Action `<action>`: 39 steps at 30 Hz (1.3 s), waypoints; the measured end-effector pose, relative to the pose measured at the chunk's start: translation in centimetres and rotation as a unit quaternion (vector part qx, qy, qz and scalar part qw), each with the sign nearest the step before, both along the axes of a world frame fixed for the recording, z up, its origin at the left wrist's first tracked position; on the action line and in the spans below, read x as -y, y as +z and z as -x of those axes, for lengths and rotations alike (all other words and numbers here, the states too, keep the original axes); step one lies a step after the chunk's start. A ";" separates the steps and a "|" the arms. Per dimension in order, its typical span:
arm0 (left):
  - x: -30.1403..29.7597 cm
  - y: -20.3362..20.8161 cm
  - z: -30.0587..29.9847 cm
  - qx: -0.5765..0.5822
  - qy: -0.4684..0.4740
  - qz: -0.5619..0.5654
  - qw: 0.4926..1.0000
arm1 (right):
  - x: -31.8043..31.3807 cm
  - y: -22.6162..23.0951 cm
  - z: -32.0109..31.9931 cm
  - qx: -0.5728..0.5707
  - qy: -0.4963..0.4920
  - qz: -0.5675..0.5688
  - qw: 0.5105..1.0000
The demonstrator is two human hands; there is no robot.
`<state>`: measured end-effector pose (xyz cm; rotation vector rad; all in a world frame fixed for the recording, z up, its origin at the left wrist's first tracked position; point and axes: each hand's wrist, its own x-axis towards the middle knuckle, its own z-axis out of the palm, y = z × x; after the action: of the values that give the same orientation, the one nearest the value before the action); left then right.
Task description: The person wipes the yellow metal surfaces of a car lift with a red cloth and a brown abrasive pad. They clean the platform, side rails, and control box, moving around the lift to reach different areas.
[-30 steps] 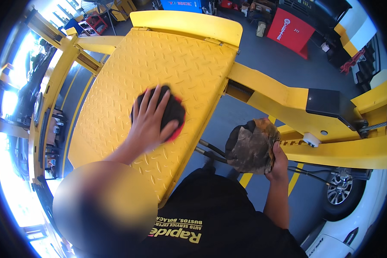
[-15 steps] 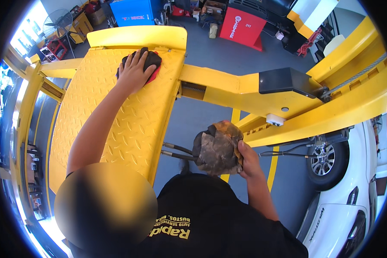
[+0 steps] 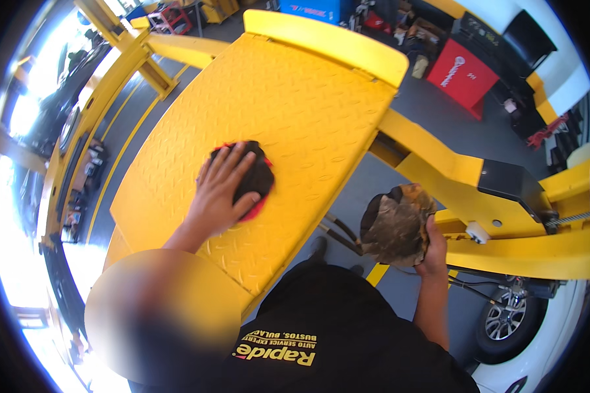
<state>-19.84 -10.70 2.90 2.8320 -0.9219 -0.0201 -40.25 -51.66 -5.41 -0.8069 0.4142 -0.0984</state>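
- Plainly, the left hand [image 3: 216, 200] lies flat on the cloth [image 3: 262, 177], fingers a little spread, not clenched.
- The cloth, black with red at its edges, rests on the plate [image 3: 301, 98], under the palm and fingers.
- The right hand [image 3: 434, 247] grasps the rag [image 3: 396, 226], which is crumpled and stained, beyond the plate's right edge and above the floor [image 3: 367, 173].
- For a good wipe, even pressure through the whole palm would probably serve best; a loose fold could snag on the raised treads.
- Overlapping strokes from more than one direction should reach between the treads, with extra care along the flap [image 3: 328, 46].
- The rag looks dirty enough to smear, so holding it clear seems wise.
- The plate is yellow, patterned and glossy; the flap stands at its far end.
- A yellow beam [image 3: 432, 154] runs off to the right, under a black cover [image 3: 511, 187].
- Beyond are a red cabinet [image 3: 462, 78] and a blue cabinet [image 3: 311, 8]; a white vehicle [image 3: 537, 354] stands lower right.
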 end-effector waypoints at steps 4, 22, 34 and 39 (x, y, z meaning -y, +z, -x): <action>-9.3 -2.2 -4.2 0.057 0.200 0.041 0.977 | 0.5 -1.7 -0.8 -0.018 -0.014 -0.006 1.000; 11.9 -2.4 -7.4 0.059 -0.247 0.058 0.966 | 1.1 -2.6 3.5 -0.090 -0.186 -0.001 0.978; 0.2 -7.2 -44.4 0.197 -0.023 0.081 0.977 | 0.7 -2.0 11.4 -0.121 -0.230 0.064 0.964; 10.0 -8.3 -39.8 0.151 0.006 -0.064 0.986 | -1.3 -1.8 13.7 -0.111 -0.273 0.002 0.956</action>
<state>19.94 -20.69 -5.44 3.0134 -0.9936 0.3738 -53.95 -50.40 -7.20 -0.6900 0.8442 -0.5277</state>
